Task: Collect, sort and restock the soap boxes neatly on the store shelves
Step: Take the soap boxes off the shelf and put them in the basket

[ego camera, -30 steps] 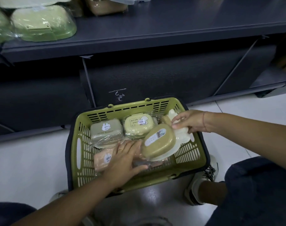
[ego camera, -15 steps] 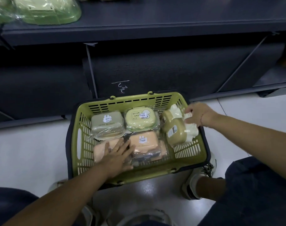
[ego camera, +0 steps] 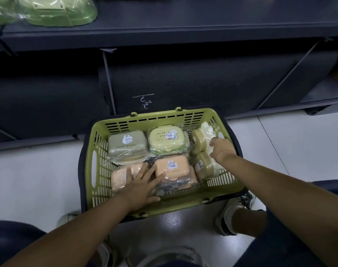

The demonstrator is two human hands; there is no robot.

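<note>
A green plastic basket (ego camera: 98, 170) sits on the floor and holds several wrapped soap boxes. At its back lie a grey-green box (ego camera: 126, 146) and a pale yellow box (ego camera: 165, 140). In front lie two peach boxes (ego camera: 172, 167), and my left hand (ego camera: 143, 185) rests flat with spread fingers on the left peach box (ego camera: 119, 175). Two olive-tan boxes (ego camera: 204, 166) stand on edge along the right wall. My right hand (ego camera: 221, 149) reaches among them against a cream-white piece (ego camera: 207, 130); its fingers are hidden.
A dark shelf (ego camera: 183, 26) runs across the top with pale green containers (ego camera: 58, 10) at its left end. Dark panels close the bay below it. White floor tiles surround the basket. My knees and shoes (ego camera: 233, 212) sit close to its near side.
The tan box that my right hand held above the basket now stands on edge by the right wall. My left hand stays flat on the peach boxes, shifted slightly left.
</note>
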